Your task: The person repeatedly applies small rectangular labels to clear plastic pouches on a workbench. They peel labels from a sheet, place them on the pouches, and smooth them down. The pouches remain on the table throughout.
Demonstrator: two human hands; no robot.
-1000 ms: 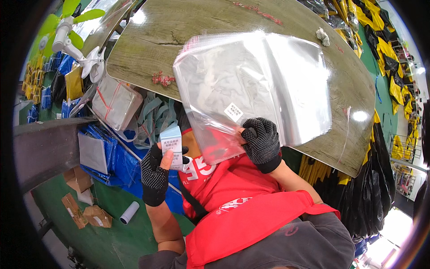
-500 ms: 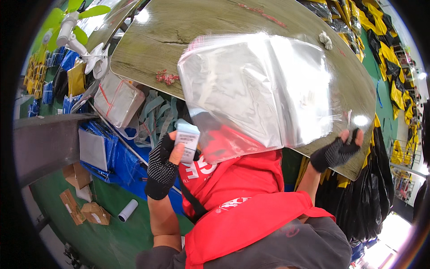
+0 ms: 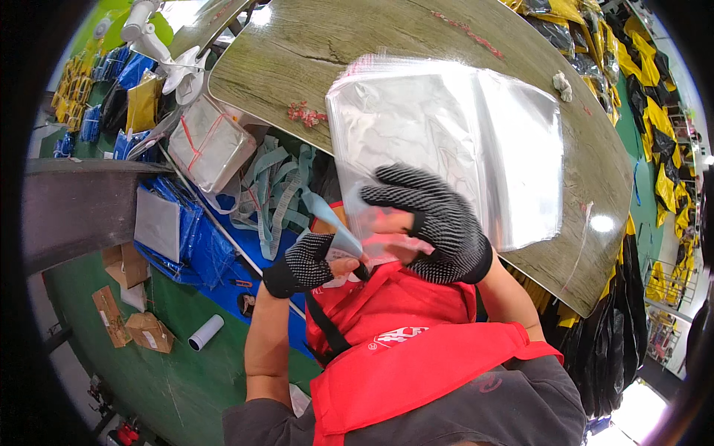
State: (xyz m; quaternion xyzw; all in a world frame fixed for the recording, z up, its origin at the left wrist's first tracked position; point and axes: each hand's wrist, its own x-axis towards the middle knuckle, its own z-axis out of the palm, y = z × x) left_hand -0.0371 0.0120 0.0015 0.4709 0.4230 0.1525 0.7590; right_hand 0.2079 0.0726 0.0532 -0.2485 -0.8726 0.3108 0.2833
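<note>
My left hand (image 3: 309, 264), in a black fingerless-tipped glove with white dots, is closed on a strip of light-blue-backed labels (image 3: 344, 241) in front of my red apron. The strip bends up and its printed face is mostly turned away. My right hand (image 3: 439, 223), in a matching glove, reaches across beside the labels, over the near edge of the clear plastic bags (image 3: 416, 111). Its gloved fingers point left, while the bare thumb and forefinger tips are blurred, so whether they pinch anything is unclear. The bags lie in an overlapping stack on the wood-grain table (image 3: 297, 56).
Left of the table, light-blue label strips (image 3: 271, 186) hang in loose coils by a tied bundle of clear bags (image 3: 212, 145). Blue packages (image 3: 190, 245) lie lower, with cardboard boxes (image 3: 149, 332) and a white tube (image 3: 206, 332) on the green floor. Black-and-yellow bags (image 3: 606, 334) hang at right.
My right hand has come left from the table's right edge to the labels in my left hand. My left hand has shifted slightly right and tilted the labels. The view has turned a little.
</note>
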